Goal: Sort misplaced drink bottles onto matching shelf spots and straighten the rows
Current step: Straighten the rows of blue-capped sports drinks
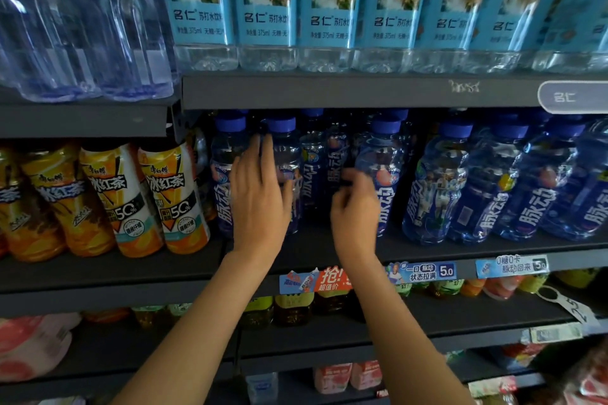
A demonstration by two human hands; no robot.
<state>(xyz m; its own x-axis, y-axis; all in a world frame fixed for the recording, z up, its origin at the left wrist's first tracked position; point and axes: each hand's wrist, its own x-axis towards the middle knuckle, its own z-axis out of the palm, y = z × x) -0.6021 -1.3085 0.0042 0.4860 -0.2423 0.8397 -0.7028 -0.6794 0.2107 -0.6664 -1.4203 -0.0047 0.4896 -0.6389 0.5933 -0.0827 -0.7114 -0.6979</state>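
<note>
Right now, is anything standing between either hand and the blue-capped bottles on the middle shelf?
Nothing visible. The left hand already lies with straight fingers on a front blue-capped bottle, and the right hand, fingers curled, sits just in front of the neighbouring bottle; contact is unclear.

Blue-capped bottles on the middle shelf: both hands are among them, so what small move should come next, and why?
Probably draw the set-back bottle forward. The left hand lies with straight fingers on a front bottle; the right hand, fingers curled, is by the gap in front of that darker, recessed bottle. Its neighbours stand at the shelf edge, so the row looks uneven there.
</note>
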